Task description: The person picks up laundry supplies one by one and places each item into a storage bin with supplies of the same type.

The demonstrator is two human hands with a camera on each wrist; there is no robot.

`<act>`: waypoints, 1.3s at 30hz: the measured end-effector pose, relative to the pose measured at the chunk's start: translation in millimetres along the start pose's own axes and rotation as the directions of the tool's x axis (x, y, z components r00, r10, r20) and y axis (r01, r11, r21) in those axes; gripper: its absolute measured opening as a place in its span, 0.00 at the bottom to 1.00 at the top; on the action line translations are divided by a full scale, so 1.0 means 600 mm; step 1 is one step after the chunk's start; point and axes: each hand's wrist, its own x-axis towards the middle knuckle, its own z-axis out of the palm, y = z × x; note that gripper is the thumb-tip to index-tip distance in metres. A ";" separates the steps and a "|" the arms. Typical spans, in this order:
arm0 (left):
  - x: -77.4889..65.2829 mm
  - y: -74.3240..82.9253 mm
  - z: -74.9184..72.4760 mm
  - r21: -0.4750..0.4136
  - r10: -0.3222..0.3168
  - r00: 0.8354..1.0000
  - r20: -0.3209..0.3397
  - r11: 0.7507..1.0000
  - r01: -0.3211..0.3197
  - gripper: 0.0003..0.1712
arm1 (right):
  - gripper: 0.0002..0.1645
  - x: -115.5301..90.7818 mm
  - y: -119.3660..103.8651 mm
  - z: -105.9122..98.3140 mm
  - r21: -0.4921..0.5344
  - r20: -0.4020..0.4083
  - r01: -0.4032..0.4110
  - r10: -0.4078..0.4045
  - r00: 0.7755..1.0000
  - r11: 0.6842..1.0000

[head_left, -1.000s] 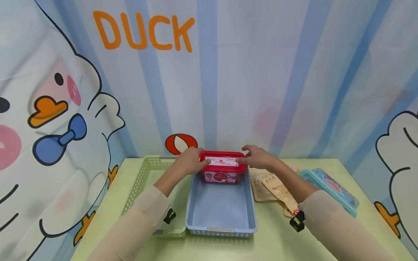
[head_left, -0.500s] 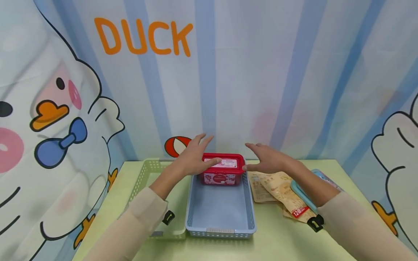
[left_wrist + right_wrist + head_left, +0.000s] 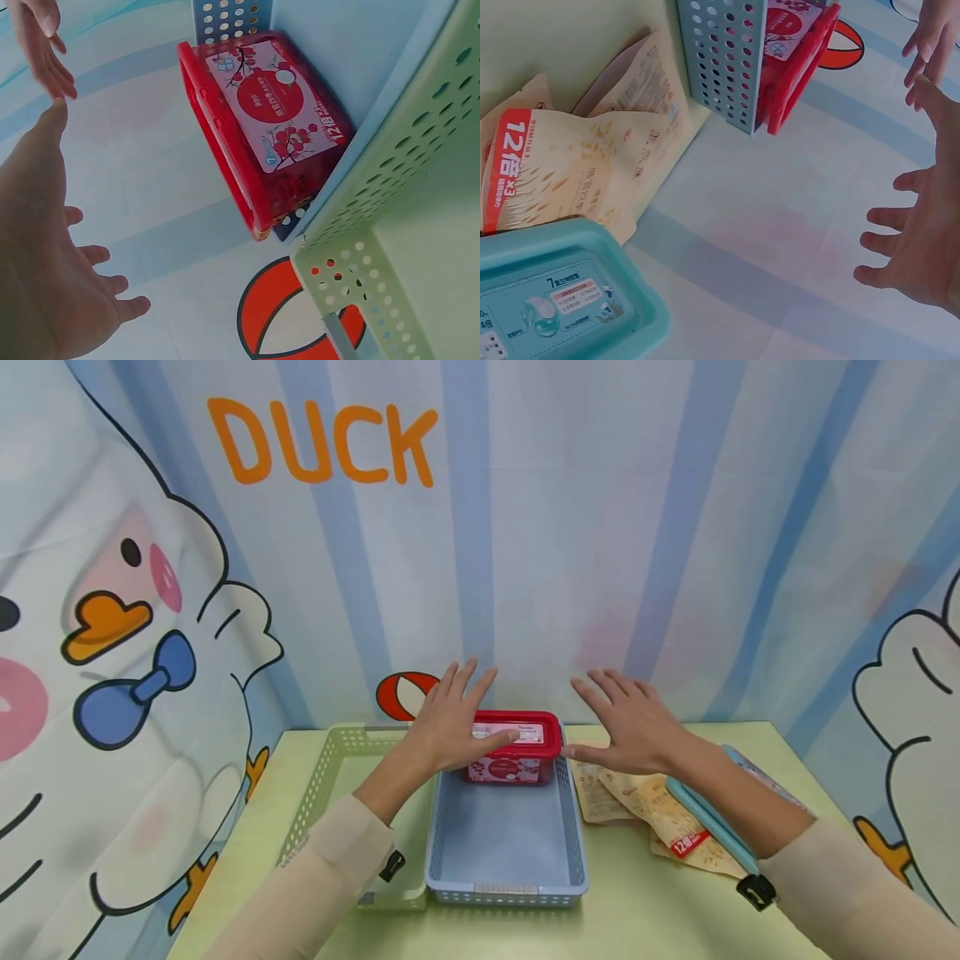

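Observation:
A red lidded plastic box with a pink floral label stands at the back end of the blue basket. My left hand, fingers spread, is raised at the box's left side, and its thumb overlaps the lid in the head view. To the right of the box, my right hand is held up with its fingers spread. Both wrist views show the palms with nothing in them. In the left wrist view the box sits inside the basket, apart from the fingers.
A green basket adjoins the blue one on the left. Right of the blue basket lie beige printed pouches and a teal-lidded box, partly under my right forearm in the head view. A cloth backdrop with a duck print hangs behind the table.
Both hands have let go of the red box, lifted and spread their fingers. My right hand has moved right, away from the box. The box stays in the blue basket.

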 end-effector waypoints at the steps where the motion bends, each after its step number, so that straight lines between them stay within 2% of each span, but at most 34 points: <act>1: 0.000 -0.001 0.001 -0.001 0.000 1.000 0.003 1.000 0.000 0.60 | 0.61 -0.001 0.002 0.001 -0.002 -0.007 -0.001 0.001 1.000 1.000; 9: -0.001 0.001 0.002 -0.018 -0.002 1.000 0.020 1.000 0.002 0.59 | 0.61 -0.008 0.019 0.006 -0.052 -0.037 -0.004 0.002 0.999 0.999; 14: 0.002 0.009 0.016 -0.062 -0.017 1.000 0.002 0.998 0.017 0.59 | 0.61 -0.015 0.025 0.000 -0.037 -0.021 -0.021 0.020 1.000 0.999; 23: 0.007 0.047 0.044 -0.141 -0.051 0.998 -0.038 0.989 0.045 0.59 | 0.60 -0.022 0.034 -0.017 0.022 0.008 -0.016 0.016 1.000 1.000; 29: 0.017 0.078 0.062 -0.222 -0.041 0.997 -0.066 0.975 0.025 0.60 | 0.60 -0.031 0.042 -0.029 0.051 0.005 -0.037 0.037 0.999 0.998; 39: 0.034 0.109 0.085 -0.208 -0.037 0.999 -0.028 0.978 0.031 0.59 | 0.58 -0.063 0.058 -0.041 0.076 0.011 -0.068 0.067 0.998 0.995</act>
